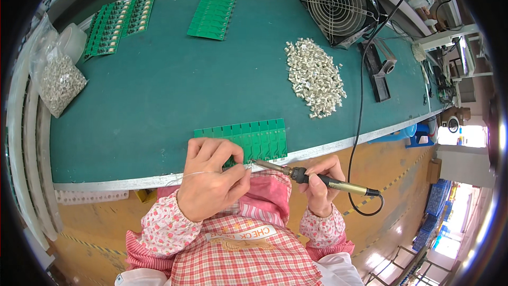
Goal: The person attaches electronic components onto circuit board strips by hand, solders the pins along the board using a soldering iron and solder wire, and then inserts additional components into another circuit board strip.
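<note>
A green circuit board panel (267,136) lies at the table's front edge, right before me. My left hand (214,177) is closed at the panel's near edge, its fingertips pinching a thin solder wire (200,172) that trails over the hand to the left. My right hand (321,182) grips a soldering iron (344,185) by its handle. The iron's tip points left and meets the near edge of the panel, close to my left fingertips. Whether tip and wire touch is too small to make out. Part of the panel's lower left is hidden behind my left hand.
Small white connectors (315,77) form a pile on the green table (159,95). A black fan (338,5) stands behind them, beside an iron stand (377,71). The iron's black cable (362,100) crosses the right side. More boards (212,13) and a bag of parts (59,79) lie farther back.
</note>
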### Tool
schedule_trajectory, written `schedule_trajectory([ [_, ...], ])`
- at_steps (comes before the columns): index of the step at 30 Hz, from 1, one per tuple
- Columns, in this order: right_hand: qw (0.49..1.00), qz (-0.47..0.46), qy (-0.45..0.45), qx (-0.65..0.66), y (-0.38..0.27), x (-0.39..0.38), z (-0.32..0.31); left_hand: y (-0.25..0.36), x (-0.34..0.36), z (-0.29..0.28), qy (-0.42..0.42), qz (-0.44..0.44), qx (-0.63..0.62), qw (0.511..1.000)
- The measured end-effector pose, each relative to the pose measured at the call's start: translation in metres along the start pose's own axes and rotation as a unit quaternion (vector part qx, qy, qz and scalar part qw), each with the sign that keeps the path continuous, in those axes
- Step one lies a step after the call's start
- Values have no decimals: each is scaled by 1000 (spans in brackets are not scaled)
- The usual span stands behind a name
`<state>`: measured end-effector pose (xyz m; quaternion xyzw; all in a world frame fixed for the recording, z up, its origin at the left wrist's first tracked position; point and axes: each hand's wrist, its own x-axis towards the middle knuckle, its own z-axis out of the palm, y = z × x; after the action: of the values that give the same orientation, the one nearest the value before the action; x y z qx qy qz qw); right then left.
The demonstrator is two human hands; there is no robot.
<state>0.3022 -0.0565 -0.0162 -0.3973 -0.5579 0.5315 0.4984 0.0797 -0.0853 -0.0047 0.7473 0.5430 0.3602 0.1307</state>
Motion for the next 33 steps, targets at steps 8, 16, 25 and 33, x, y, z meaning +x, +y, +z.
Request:
schedule_trajectory([
  [8, 999, 4, 18, -28, -2, 2, 4, -1, 0, 1, 5, 6, 1, 1000],
  [16, 999, -24, -30, 15, 2, 0, -3, -1, 0, 2, 1, -1, 9, 1000],
  [25, 998, -29, 8, -51, -1, -1, 5, 0, -1, -3, -9, 0, 7, 1000],
  [33, 998, -21, 64, -6, -3, -1, 9, -7, -9, -13, 4, 22, 30, 999],
])
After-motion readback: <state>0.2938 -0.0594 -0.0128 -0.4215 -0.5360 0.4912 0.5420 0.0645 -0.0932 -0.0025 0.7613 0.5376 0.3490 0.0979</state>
